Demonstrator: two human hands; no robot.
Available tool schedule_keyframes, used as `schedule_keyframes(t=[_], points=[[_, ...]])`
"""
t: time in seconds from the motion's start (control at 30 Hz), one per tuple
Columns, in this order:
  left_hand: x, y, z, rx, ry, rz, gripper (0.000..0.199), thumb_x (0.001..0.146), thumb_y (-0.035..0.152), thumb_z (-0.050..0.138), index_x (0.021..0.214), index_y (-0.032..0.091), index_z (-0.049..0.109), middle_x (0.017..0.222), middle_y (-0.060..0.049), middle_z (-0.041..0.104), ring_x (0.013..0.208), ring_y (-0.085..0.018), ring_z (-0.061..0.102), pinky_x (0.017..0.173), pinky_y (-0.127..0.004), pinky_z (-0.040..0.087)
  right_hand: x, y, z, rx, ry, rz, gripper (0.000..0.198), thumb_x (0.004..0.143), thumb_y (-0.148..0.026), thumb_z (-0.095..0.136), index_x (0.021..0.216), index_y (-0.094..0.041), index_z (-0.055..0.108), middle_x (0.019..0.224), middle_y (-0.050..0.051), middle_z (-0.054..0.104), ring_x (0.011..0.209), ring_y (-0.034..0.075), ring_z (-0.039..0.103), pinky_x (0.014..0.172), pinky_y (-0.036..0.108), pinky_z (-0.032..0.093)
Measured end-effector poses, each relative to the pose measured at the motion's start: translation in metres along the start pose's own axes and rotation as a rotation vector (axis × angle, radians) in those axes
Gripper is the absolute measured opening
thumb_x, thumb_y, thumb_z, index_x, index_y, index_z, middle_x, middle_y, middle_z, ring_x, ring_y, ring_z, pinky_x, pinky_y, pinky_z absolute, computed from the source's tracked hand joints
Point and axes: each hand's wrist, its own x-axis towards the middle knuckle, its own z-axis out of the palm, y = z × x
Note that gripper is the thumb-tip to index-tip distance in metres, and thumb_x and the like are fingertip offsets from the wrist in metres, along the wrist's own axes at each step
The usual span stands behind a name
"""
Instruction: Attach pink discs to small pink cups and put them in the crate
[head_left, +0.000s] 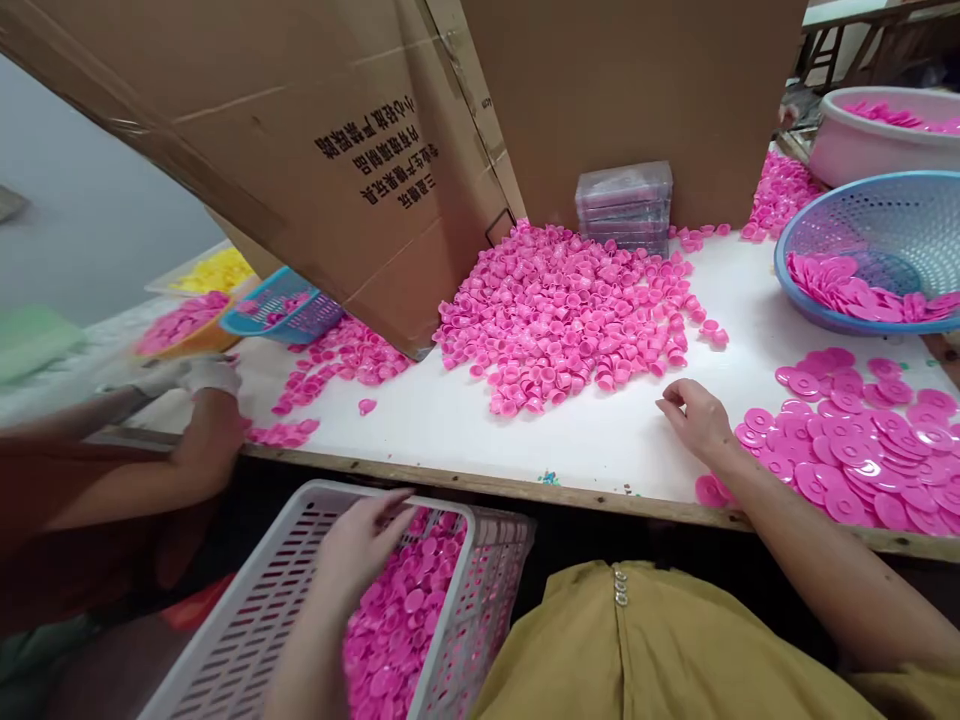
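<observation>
My left hand [367,540] is over a white slatted basket [469,560] at the table's front edge, its fingers stretched out and apart, with nothing visible in them. Glossy pink plastic pieces [405,610] fill the part of the basket that shows below it. My right hand [697,418] is at the white table [457,435], fingers curled in with the thumb close to the forefinger; I see nothing in it. It lies between a heap of small pink plastic cups [562,310] and a spread of flat pink discs [855,440].
Large cardboard sheets [300,150] stand behind the cups, beside stacked clear plastic boxes [625,205]. A blue colander [862,225] with discs and a pink tub [885,145] are at right. On the left, a co-worker's gloved hand [210,375] is near a blue basket [281,310].
</observation>
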Motion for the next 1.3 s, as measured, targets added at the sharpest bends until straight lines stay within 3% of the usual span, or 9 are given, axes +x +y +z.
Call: schedule_keyframes(t=[0.2,0.33,0.5,0.67,0.77,0.83,0.97,1.03,1.3], points=[[0.079,0.199,0.044,-0.098,0.188,0.508,0.034,0.088,0.038,0.049,0.111,0.020,0.066,0.110,-0.009,0.068,0.107,-0.025,0.056,0.099,-0.038,0.040,0.002,0.007,-0.004,-0.034,0.004,0.020,0.005,0.081,-0.027,0.055,0.081,-0.021,0.054,0.082,0.006,0.062,0.072,0.020,0.057,0.064,0.032,0.042],[0.122,0.263,0.062,0.049,0.137,0.524,0.041,0.087,0.039,0.054,0.122,0.019,0.061,0.116,-0.014,0.062,0.110,-0.030,0.053,0.093,-0.040,0.042,0.004,0.010,-0.004,-0.058,0.019,0.037,0.001,0.082,-0.022,0.055,0.082,-0.021,0.055,0.084,0.006,0.061,0.074,0.020,0.057,0.068,0.032,0.043],[0.142,0.271,0.070,0.094,0.100,0.562,0.030,0.089,0.031,0.047,0.107,0.015,0.065,0.103,-0.015,0.067,0.100,-0.027,0.058,0.085,-0.037,0.045,0.008,0.005,0.000,-0.093,-0.015,0.051,0.006,0.083,-0.015,0.055,0.084,-0.021,0.054,0.088,0.005,0.061,0.079,0.019,0.057,0.071,0.030,0.043],[0.141,0.268,0.057,-0.018,0.130,0.516,0.027,0.087,0.033,0.050,0.106,0.019,0.063,0.093,-0.008,0.069,0.087,-0.022,0.062,0.075,-0.032,0.047,0.012,-0.002,0.001,-0.079,-0.009,0.038,0.009,0.082,-0.013,0.059,0.083,-0.021,0.054,0.088,0.003,0.061,0.077,0.017,0.057,0.069,0.028,0.042],[0.120,0.272,0.055,-0.292,0.110,0.485,0.031,0.083,0.043,0.056,0.103,0.021,0.064,0.088,-0.003,0.066,0.075,-0.017,0.059,0.070,-0.029,0.048,0.012,-0.004,-0.002,-0.050,-0.008,0.038,0.009,0.084,-0.013,0.058,0.085,-0.020,0.054,0.091,0.004,0.061,0.076,0.017,0.057,0.069,0.028,0.041],[0.098,0.277,0.063,-0.441,0.015,0.540,0.029,0.078,0.041,0.063,0.097,0.020,0.066,0.092,-0.003,0.063,0.071,-0.014,0.057,0.068,-0.028,0.049,0.013,-0.005,-0.005,-0.024,0.002,0.042,0.008,0.084,-0.013,0.057,0.085,-0.021,0.054,0.092,0.004,0.061,0.076,0.017,0.056,0.069,0.029,0.041],[0.051,0.290,0.095,-0.560,-0.243,0.615,0.025,0.073,0.025,0.066,0.097,0.019,0.068,0.100,-0.005,0.060,0.075,-0.012,0.060,0.070,-0.027,0.052,0.015,-0.005,-0.011,0.009,0.039,0.078,0.007,0.084,-0.014,0.056,0.084,-0.021,0.053,0.090,0.005,0.062,0.078,0.018,0.056,0.070,0.029,0.041],[0.037,0.296,0.110,-0.553,-0.288,0.630,0.023,0.075,0.022,0.065,0.097,0.020,0.069,0.100,-0.005,0.059,0.083,-0.014,0.062,0.075,-0.028,0.053,0.015,-0.005,-0.013,0.018,0.055,0.104,0.006,0.085,-0.015,0.055,0.085,-0.020,0.053,0.089,0.005,0.062,0.079,0.018,0.057,0.070,0.029,0.041],[0.033,0.302,0.130,-0.296,-0.018,0.770,0.029,0.083,0.031,0.058,0.108,0.020,0.068,0.092,-0.007,0.061,0.092,-0.022,0.060,0.084,-0.039,0.050,0.013,-0.014,-0.016,0.040,0.043,0.161,0.006,0.084,-0.014,0.058,0.086,-0.019,0.056,0.092,0.005,0.064,0.082,0.018,0.058,0.073,0.029,0.041]])
